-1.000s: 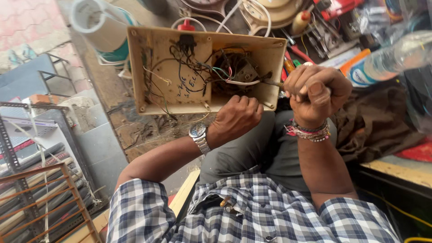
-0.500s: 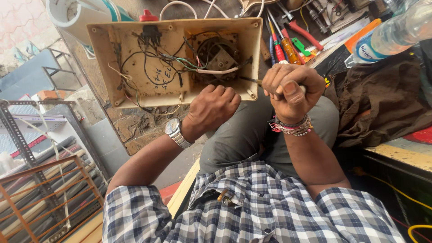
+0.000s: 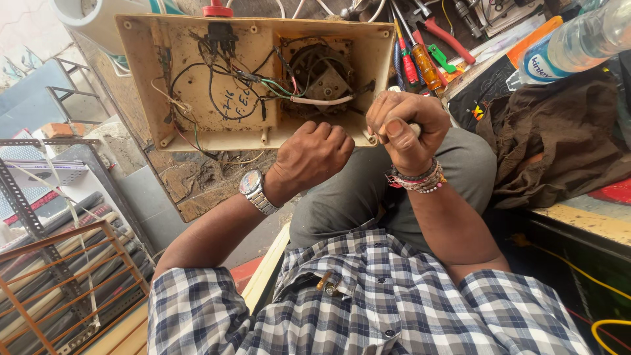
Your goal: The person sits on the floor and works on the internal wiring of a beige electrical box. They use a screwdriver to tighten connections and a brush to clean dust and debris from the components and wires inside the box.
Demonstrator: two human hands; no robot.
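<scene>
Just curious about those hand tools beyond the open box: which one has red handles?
The pliers, lying rightmost of the bunch; the screwdriver beside them has an orange handle, and a green tool sits between.

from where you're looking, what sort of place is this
Most likely a small electrical repair workshop. An opened cream appliance casing shows bare wiring, screwdrivers and pliers lie on the cluttered bench, and metal racks stand alongside. The left hand steadies the casing; the right hand closes round a tool handle.

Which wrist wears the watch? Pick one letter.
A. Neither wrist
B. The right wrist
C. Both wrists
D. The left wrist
D: the watch sits just behind the left hand, which holds the open box; the right hand has only beaded bracelets on its wrist.
</scene>
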